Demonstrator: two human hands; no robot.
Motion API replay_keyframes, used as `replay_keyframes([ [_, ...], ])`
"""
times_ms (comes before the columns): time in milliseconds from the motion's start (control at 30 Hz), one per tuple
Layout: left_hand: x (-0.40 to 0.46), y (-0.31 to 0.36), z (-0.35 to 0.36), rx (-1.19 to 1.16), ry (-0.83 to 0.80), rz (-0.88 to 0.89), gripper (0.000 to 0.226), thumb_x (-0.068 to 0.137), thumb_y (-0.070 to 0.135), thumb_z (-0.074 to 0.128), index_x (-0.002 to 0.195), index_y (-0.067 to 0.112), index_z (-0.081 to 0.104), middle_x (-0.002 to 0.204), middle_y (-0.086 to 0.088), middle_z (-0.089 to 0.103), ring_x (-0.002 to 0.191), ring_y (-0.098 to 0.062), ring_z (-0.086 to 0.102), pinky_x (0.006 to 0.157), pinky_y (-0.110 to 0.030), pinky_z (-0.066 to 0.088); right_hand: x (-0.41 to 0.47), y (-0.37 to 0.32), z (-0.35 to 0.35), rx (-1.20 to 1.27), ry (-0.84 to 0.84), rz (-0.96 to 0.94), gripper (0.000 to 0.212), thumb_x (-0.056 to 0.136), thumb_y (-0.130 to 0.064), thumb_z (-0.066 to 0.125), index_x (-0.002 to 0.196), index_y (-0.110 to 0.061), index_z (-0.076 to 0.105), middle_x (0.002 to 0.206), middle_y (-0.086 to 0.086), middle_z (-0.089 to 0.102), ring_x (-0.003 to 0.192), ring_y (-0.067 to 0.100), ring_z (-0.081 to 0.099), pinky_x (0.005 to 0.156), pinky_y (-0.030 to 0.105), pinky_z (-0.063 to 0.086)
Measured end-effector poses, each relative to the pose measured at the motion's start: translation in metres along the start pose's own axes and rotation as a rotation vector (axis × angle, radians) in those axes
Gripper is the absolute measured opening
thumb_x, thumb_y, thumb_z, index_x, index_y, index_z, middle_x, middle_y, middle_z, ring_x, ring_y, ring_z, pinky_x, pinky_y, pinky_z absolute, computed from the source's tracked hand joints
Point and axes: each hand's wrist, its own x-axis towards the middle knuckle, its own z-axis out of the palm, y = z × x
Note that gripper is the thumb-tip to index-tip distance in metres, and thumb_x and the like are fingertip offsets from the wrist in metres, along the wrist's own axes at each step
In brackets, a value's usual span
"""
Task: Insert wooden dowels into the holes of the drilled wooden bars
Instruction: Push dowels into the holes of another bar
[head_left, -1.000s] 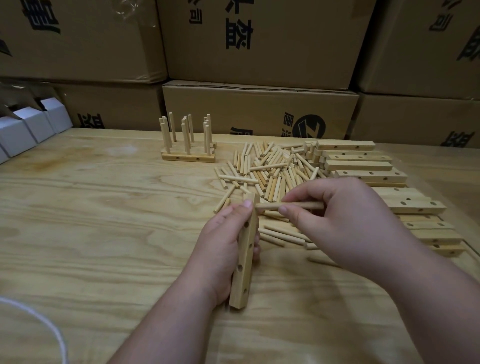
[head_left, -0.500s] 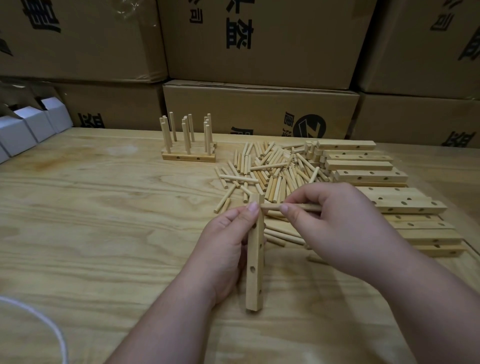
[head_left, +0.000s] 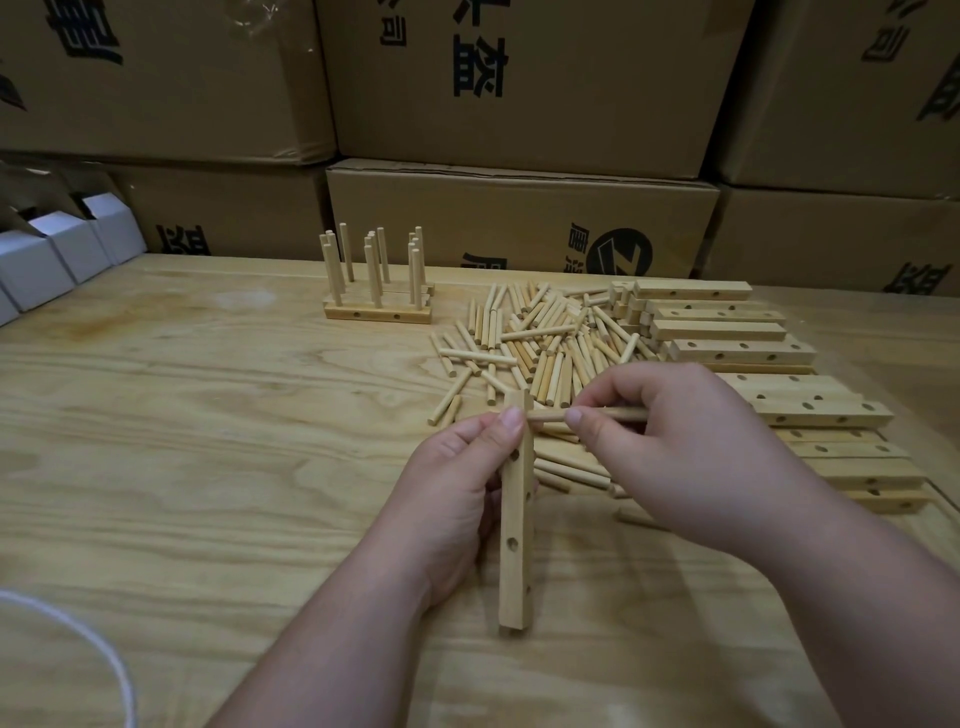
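Observation:
My left hand (head_left: 457, 499) grips a drilled wooden bar (head_left: 516, 540) that runs lengthwise away from me, its near end on the table. My right hand (head_left: 691, 447) pinches a wooden dowel (head_left: 550, 415) held level, its left tip meeting the right side of the bar near the far end, beside my left thumb. Behind my hands lies a pile of loose dowels (head_left: 540, 343). A stack of drilled bars (head_left: 737, 353) lies to the right of the pile.
Finished bars with upright dowels (head_left: 376, 291) stand at the back of the wooden table (head_left: 182, 441). Cardboard boxes (head_left: 519, 218) wall off the far edge. Small white boxes (head_left: 57, 249) sit far left. A white cord (head_left: 78, 639) curves at the near left.
The bar has swung from a slant to point nearly straight away from me. The dowel has slid left, and its tip now meets the bar's side.

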Motion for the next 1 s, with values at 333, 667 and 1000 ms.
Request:
replay_keyframes([
  [333, -0.0004, 0.0004, 0.0016, 0.015, 0.028, -0.004, 0.035, 0.08, 0.046, 0.073, 0.095, 0.015, 0.076, 0.062, 0.001, 0.056, 0.054, -0.009, 0.055, 0.051, -0.022, 0.048, -0.0007, -0.002, 0.0003, -0.01, 0.0, 0.004, 0.017, 0.093, -0.038, 0.066, 0.077, -0.033, 0.068, 0.064, -0.023, 0.065, 0.056, -0.002, 0.059, 0.042, 0.012, 0.04],
  [667, 0.0004, 0.001, 0.0001, -0.026, 0.023, -0.015, 0.044, 0.079, 0.046, 0.073, 0.103, 0.009, 0.073, 0.061, 0.0, 0.056, 0.053, -0.011, 0.055, 0.05, -0.023, 0.048, -0.0024, -0.0049, 0.0005, 0.018, 0.01, -0.009, 0.018, 0.093, -0.037, 0.067, 0.076, -0.032, 0.068, 0.062, -0.018, 0.066, 0.053, 0.003, 0.06, 0.04, 0.016, 0.041],
  [1000, -0.0009, 0.0038, -0.0015, -0.03, -0.022, -0.022, 0.041, 0.08, 0.04, 0.073, 0.104, 0.006, 0.075, 0.063, -0.002, 0.053, 0.052, -0.012, 0.054, 0.05, -0.023, 0.048, -0.0034, -0.0059, -0.0008, -0.01, 0.008, -0.032, 0.018, 0.093, -0.035, 0.066, 0.076, -0.031, 0.068, 0.062, -0.021, 0.065, 0.055, -0.001, 0.059, 0.044, 0.013, 0.041],
])
